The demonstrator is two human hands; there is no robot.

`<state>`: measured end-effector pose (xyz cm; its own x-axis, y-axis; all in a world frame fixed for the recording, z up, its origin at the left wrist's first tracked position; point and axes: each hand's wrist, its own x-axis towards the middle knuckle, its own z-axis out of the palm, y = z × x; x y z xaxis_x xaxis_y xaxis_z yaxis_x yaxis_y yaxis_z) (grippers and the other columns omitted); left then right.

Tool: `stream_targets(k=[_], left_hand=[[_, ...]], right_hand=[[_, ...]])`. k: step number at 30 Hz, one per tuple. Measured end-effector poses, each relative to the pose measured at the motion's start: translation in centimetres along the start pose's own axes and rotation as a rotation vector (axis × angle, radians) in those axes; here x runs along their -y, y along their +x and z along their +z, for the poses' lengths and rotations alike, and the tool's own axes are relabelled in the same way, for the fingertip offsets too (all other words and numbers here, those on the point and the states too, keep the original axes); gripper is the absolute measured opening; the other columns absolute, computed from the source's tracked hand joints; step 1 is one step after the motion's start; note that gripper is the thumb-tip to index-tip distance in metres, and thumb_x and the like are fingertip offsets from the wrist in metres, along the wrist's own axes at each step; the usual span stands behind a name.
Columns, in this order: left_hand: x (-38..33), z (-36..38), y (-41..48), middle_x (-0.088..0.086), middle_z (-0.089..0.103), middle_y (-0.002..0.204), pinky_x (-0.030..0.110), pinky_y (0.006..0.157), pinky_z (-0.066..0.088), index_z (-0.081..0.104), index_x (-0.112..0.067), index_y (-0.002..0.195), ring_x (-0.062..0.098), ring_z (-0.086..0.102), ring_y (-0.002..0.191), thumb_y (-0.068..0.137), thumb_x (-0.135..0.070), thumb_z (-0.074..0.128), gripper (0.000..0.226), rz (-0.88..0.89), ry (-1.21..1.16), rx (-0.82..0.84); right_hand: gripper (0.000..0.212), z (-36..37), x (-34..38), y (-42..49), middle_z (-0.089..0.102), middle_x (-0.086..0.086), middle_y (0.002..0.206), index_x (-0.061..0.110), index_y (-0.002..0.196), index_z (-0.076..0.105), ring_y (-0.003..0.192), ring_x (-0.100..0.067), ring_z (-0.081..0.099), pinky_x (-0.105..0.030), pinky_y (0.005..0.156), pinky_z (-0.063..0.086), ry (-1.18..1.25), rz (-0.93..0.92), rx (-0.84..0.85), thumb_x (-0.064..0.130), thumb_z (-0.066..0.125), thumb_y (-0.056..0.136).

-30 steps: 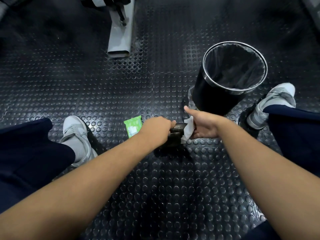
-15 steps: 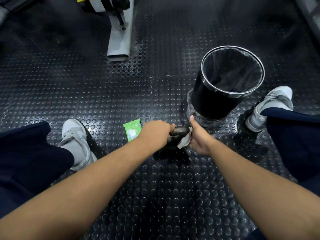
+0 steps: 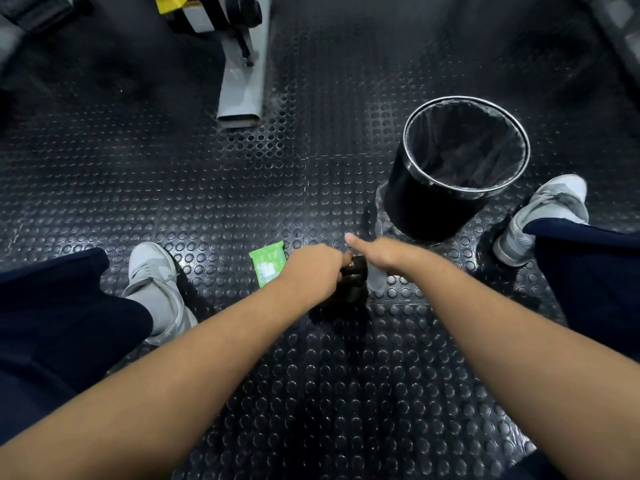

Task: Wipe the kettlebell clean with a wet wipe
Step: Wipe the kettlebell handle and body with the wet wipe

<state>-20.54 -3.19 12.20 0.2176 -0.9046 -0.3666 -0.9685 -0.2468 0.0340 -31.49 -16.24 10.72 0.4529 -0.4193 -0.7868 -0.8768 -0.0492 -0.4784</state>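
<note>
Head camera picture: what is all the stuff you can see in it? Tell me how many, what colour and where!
kettlebell: one, black, on the floor between the hands
wet wipe: one, white, under the right hand, against the kettlebell
wipe packet: one, green, flat on the floor just left of the left hand
bin: one, black with a silver rim and clear liner, beyond the right hand
machine foot: one, grey, top centre
floor: black, studded
shoes: two, grey-white, one on each side
clothed legs: two, navy, left and right edges
left hand: grips the kettlebell
right hand: holds the wet wipe
</note>
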Motion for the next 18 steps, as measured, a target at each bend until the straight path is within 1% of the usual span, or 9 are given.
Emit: stream_targets(k=[2,4,5,7,8,10,13,16,18], left_hand=[[0.0,0.0,0.0,0.007,0.069,0.116,0.035,0.070,0.047,0.049,-0.034,0.148,0.029,0.066,0.101,0.103,-0.023,0.052,0.047,0.006,0.011,-0.007],[0.0,0.1,-0.1,0.005,0.069,0.115,0.034,0.069,0.046,0.047,-0.035,0.149,0.029,0.066,0.100,0.103,-0.023,0.051,0.048,0.010,0.019,-0.016],[0.0,0.1,-0.1,0.004,0.069,0.114,0.033,0.068,0.044,0.047,-0.036,0.149,0.028,0.066,0.100,0.103,-0.024,0.050,0.048,0.012,0.023,-0.022],[0.1,0.0,-0.1,0.003,0.070,0.114,0.033,0.067,0.042,0.046,-0.038,0.150,0.028,0.066,0.101,0.103,-0.024,0.050,0.049,0.012,0.017,-0.022],[0.2,0.1,0.0,0.004,0.070,0.114,0.033,0.067,0.042,0.046,-0.038,0.150,0.028,0.066,0.101,0.103,-0.024,0.050,0.049,0.012,0.013,-0.018],[0.2,0.1,0.0,0.004,0.070,0.113,0.033,0.066,0.042,0.047,-0.037,0.149,0.028,0.067,0.100,0.103,-0.022,0.050,0.048,0.008,0.003,-0.013],[0.2,0.2,0.0,0.003,0.070,0.109,0.034,0.065,0.044,0.049,-0.036,0.146,0.028,0.066,0.098,0.102,-0.021,0.051,0.047,0.009,-0.003,-0.008],[0.1,0.0,0.0,0.002,0.070,0.106,0.034,0.064,0.041,0.051,-0.037,0.142,0.029,0.067,0.096,0.100,-0.021,0.053,0.045,0.012,-0.007,-0.011],[0.0,-0.1,-0.1,0.002,0.070,0.104,0.034,0.063,0.041,0.053,-0.037,0.141,0.029,0.067,0.094,0.099,-0.019,0.054,0.045,0.009,-0.017,-0.016]], right_hand=[[0.114,1.3,-1.8,0.8,0.050,-0.019,0.152,0.008,0.146,0.053,0.138,-0.034,0.049,-0.047,0.117,0.034,0.188,0.010,-0.007,0.096,0.034,0.076],[0.119,1.9,-4.5,2.5,0.054,-0.027,0.144,0.003,0.137,0.060,0.129,-0.039,0.058,-0.050,0.116,0.037,0.432,0.049,0.106,0.099,0.038,0.069],[0.112,1.9,-5.1,2.4,0.057,-0.032,0.138,-0.001,0.133,0.062,0.123,-0.044,0.061,-0.050,0.111,0.044,0.532,0.057,0.153,0.094,0.038,0.077],[0.092,1.0,-5.0,1.7,0.066,-0.030,0.125,0.003,0.133,0.060,0.109,-0.046,0.068,-0.048,0.093,0.056,0.641,0.062,0.186,0.081,0.036,0.091],[0.084,0.2,-4.3,1.2,0.070,-0.027,0.120,0.008,0.135,0.056,0.103,-0.043,0.071,-0.048,0.090,0.058,0.638,0.058,0.207,0.078,0.038,0.093],[0.074,-1.3,-3.2,0.9,0.071,-0.022,0.119,0.017,0.143,0.046,0.103,-0.037,0.073,-0.053,0.099,0.055,0.593,0.056,0.214,0.073,0.043,0.094],[0.085,-3.1,-1.2,0.5,0.063,-0.020,0.133,0.019,0.153,0.034,0.113,-0.036,0.068,-0.054,0.104,0.051,0.424,0.056,0.236,0.074,0.050,0.091],[0.109,-3.4,0.4,0.3,0.052,-0.017,0.149,0.012,0.153,0.039,0.125,-0.039,0.060,-0.053,0.109,0.046,0.207,0.103,0.178,0.089,0.051,0.076],[0.100,-2.7,1.2,-0.3,0.050,-0.018,0.150,0.009,0.144,0.051,0.130,-0.039,0.055,-0.052,0.109,0.044,0.029,0.076,0.116,0.088,0.040,0.082]])
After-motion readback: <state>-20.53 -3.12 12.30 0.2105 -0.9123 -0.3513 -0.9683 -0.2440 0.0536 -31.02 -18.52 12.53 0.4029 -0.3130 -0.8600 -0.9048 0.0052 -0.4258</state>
